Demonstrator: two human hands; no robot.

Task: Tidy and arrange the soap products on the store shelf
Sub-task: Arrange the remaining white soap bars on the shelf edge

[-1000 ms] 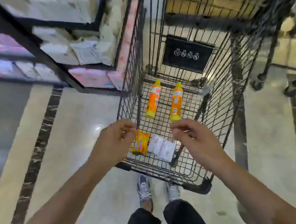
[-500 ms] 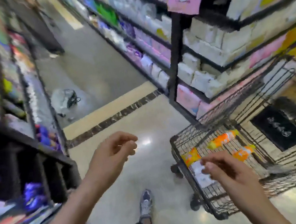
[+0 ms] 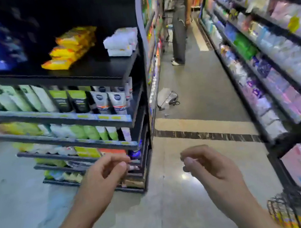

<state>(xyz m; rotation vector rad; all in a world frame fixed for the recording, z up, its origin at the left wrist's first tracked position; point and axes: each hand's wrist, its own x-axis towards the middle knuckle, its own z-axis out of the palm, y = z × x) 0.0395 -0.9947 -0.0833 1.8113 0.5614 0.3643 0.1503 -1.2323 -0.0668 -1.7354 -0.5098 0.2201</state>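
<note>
Two hands are in view, the left hand (image 3: 104, 176) and the right hand (image 3: 209, 163), both empty. On the black top shelf (image 3: 88, 70) lie two soap groups: one stack of yellow packs (image 3: 69, 47) and one pile of white packs (image 3: 121, 43); blur prevents counting single packs. One bag (image 3: 167, 98) lies on the aisle floor right of that shelf.

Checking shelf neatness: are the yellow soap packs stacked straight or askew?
Askew: the yellow soap packs lie in a fanned, slanted pile on the top shelf.
</note>
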